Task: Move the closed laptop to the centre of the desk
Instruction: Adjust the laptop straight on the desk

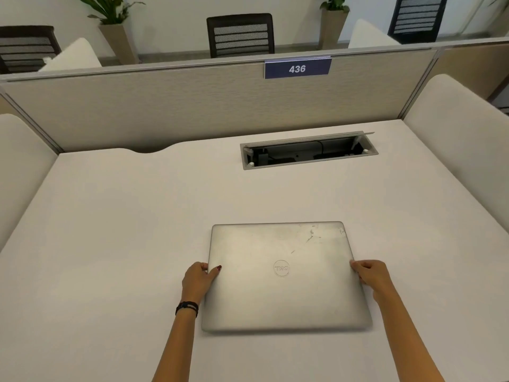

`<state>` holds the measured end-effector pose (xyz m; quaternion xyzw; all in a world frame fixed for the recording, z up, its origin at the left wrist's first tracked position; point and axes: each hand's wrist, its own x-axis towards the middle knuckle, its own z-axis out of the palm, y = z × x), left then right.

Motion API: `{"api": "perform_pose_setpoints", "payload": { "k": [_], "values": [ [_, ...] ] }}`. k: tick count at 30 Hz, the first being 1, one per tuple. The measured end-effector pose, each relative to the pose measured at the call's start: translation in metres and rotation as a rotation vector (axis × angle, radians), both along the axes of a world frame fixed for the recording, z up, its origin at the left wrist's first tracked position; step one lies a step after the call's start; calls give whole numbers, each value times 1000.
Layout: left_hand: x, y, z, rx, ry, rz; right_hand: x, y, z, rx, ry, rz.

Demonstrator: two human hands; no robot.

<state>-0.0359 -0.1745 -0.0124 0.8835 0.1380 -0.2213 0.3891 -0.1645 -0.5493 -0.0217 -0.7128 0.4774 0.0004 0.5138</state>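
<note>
A closed silver laptop (283, 274) lies flat on the white desk (115, 232), near the front and slightly right of the middle. Its lid shows a round logo and scuffs at the far right corner. My left hand (199, 279) grips the laptop's left edge, thumb on the lid. My right hand (370, 275) holds the right edge, fingers curled around the side. A dark band sits on my left wrist.
An open cable tray (308, 151) is sunk into the desk at the back right. Beige partition panels (165, 106) wall the desk at the back and both sides, with a sign reading 436 (297, 68). Chairs and potted plants stand beyond.
</note>
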Motion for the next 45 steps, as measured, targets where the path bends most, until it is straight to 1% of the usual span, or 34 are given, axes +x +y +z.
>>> {"api": "perform_pose_setpoints", "payload": {
  "k": [11,15,23,31,38,42,45],
  "values": [
    [17,13,-4,-29,-23,110,45,6,0,-2,-19,93],
    [23,11,-3,-68,-27,123,52,5,0,-1,-13,94],
    [33,9,2,-58,-41,90,61,5,0,5,-40,70],
    [34,13,-1,-87,-38,91,59,7,4,-78,-72,147],
    [31,13,-2,-103,-54,114,56,9,4,-120,-80,165],
    [31,13,-2,-92,-51,114,55,7,5,-78,-75,162],
    [31,14,-1,-95,-40,105,54,4,8,21,-92,144]
  ]
}}
